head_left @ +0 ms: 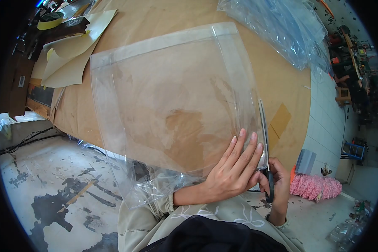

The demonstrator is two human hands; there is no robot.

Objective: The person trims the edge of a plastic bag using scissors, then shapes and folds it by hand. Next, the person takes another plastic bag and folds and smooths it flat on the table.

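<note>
A: Where is the clear plastic sheet (155,92)?
B: It lies over the table (298,126), whose top is brown. Its near part goes past the table edge at the left, and there it hangs loosely near the lap. Band-like strips run along its far edge and its two sides.

A: And what does the left hand (233,174) do?
B: It rests flat on the sheet, near the right edge. The fingers are straight and a little spread; they grip nothing.

A: Then the right hand (281,176)?
B: It is just beside the left one. Its fingers are bent around the black handles of the scissors (270,185).

A: How do the blades stand?
B: They point away from the person, along the right edge of the sheet, and look nearly together. Whether plastic is between them, I cannot tell.

A: What is around?
B: To the right of the blades, a brown tape strip (280,119) is on the table. Farther, at the far right, there is a heap of bluish clear plastic (277,29). At the far left I see cream paper (71,71) and a yellow tape roll (50,21).

A: And below?
B: A stained floor (63,210), with a pink fluffy thing (317,187) at the right.
</note>
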